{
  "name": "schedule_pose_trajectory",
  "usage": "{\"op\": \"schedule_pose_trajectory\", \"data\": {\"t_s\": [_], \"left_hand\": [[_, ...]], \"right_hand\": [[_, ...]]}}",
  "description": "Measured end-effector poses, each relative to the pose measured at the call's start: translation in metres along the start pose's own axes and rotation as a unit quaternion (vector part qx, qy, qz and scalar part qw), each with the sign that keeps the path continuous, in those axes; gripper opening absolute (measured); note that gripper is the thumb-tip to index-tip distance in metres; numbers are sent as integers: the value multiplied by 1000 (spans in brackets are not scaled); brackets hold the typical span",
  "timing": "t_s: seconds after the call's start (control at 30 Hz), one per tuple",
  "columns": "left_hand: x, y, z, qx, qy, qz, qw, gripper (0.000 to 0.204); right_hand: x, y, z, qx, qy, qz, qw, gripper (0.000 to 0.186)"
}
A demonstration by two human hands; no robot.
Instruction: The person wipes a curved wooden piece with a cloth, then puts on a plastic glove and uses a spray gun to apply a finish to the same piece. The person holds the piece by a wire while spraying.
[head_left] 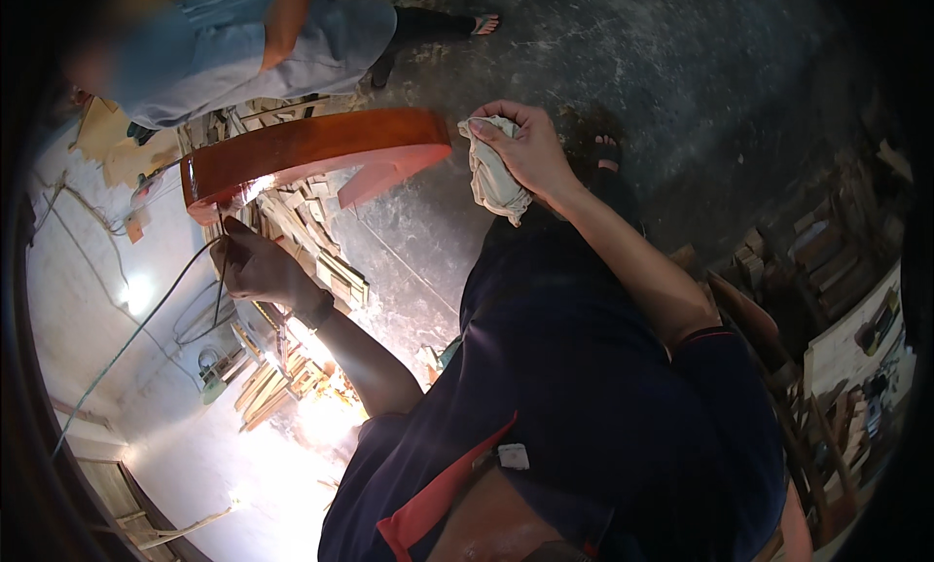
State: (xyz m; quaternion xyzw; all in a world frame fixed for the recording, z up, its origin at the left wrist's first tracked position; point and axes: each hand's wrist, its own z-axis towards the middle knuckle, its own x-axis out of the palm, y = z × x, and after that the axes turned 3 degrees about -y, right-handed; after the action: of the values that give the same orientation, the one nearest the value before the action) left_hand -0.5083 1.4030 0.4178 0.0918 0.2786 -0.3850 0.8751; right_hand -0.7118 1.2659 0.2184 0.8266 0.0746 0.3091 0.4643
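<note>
My right hand [530, 151] grips a bunched, off-white cloth [498, 178], held just off the right end of a curved wooden piece. That wooden piece [321, 145] is orange-brown and glossy, with a paler reddish part beneath it. Under its left end, my left hand [261, 265] is closed, fingertips pinched around a thin dark cord [146, 319] that runs off to the lower left. A short length of the cord hangs below the hand. Whether the left fingertips also touch the wood I cannot tell.
Another person in a grey-blue shirt [331, 51] stands beyond the wooden piece. Stacked wood strips [302, 236] lie on the floor below it, with more offcuts [277, 387] at lower left. Wood blocks [837, 251] and a pale board [856, 338] are at right. Strong light glares at lower left.
</note>
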Motion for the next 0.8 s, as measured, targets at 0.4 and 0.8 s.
{"op": "schedule_pose_trajectory", "data": {"t_s": [0.4, 0.8], "left_hand": [[-10, -2, -3, -29, 33, -65, 997, 46], [0, -1, 9, -34, -40, -15, 999, 39]], "right_hand": [[3, 20, -6, 41, -26, 38, 998, 21], [7, 18, -11, -24, -47, -29, 998, 23]]}}
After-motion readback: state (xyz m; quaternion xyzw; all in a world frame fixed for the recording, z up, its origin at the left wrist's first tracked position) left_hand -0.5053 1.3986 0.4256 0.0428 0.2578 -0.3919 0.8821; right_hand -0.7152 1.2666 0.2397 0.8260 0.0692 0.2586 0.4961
